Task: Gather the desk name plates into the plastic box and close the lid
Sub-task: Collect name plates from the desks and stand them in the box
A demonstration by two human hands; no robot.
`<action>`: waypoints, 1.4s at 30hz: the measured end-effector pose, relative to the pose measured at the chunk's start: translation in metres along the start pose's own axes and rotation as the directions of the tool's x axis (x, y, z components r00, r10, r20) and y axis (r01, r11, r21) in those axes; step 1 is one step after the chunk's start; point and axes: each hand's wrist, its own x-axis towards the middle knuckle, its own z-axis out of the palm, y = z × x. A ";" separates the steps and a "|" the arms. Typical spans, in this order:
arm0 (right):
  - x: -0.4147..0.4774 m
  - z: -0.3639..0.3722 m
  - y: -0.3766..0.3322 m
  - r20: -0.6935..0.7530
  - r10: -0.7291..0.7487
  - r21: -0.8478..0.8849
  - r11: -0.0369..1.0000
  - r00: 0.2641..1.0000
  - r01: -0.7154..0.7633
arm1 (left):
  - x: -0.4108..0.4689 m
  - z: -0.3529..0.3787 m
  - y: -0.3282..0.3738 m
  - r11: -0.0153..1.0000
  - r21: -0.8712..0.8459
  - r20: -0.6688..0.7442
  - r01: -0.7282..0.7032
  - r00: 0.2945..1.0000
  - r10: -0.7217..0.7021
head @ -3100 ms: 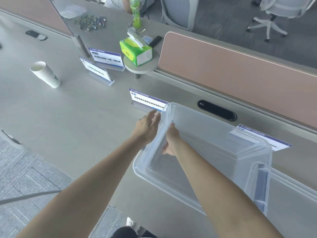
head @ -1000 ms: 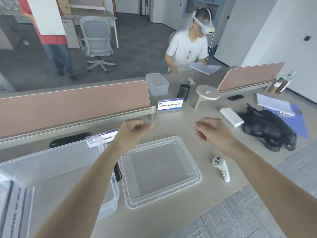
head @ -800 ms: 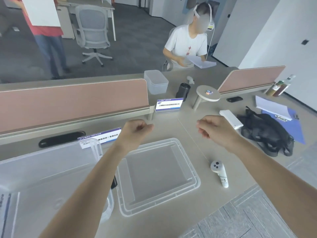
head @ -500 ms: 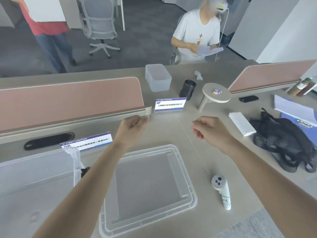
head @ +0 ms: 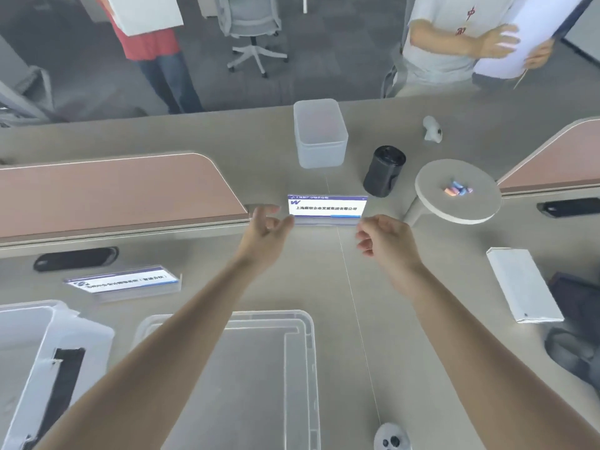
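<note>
At the centre of the frame a name plate (head: 326,207) stands upright between both hands. The left hand (head: 264,230), fingers spread, is just beside its left end; the right hand (head: 386,238), loosely curled and empty, is just below its right end. The plastic box (head: 22,339) sits lower left.

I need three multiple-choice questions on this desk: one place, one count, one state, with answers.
1. From the middle name plate, the black cylinder stands: A) left B) behind, to the right C) in front
2. Name plates in view: A) one B) two C) four
3. The lid of the plastic box is: A) shut on it B) held up C) flat on the desk
Answers: B, it stands past the plate's right end; B, a second name plate lies near the box; C, it rests beside the box.
</note>
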 end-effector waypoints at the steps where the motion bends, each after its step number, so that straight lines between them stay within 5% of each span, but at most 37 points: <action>1: 0.016 0.000 0.007 -0.012 0.014 0.012 1.000 1.000 -0.014 | 0.010 0.011 0.000 1.000 -0.001 -0.018 0.016 1.000 -0.016; 11: 0.155 0.012 0.078 -0.186 0.120 -0.030 0.991 0.975 -0.127 | 0.111 0.093 -0.033 0.961 0.090 -0.197 0.262 0.950 -0.241; 17: 0.192 0.019 0.107 -0.004 0.115 -0.002 0.993 0.993 -0.115 | 0.145 0.106 -0.069 0.933 0.068 -0.119 0.354 0.931 -0.345; 22: 0.201 0.023 0.118 0.184 0.098 0.109 0.987 0.978 -0.120 | 0.158 0.119 -0.077 0.887 -0.254 0.044 0.385 0.921 -0.387; 31: 0.168 0.022 0.099 0.115 0.022 0.246 0.968 0.993 -0.050 | 0.146 0.123 -0.050 0.861 -0.423 -0.180 0.282 0.905 -0.385; 36: 0.124 0.006 0.082 0.171 0.022 0.335 0.939 0.985 -0.079 | 0.120 0.105 -0.017 0.759 -0.588 -0.058 0.279 0.922 -0.383; 42: 0.059 -0.017 0.073 0.344 -0.035 0.360 0.928 0.938 -0.098 | 0.072 0.083 0.016 0.872 -0.461 -0.073 0.165 0.972 -0.223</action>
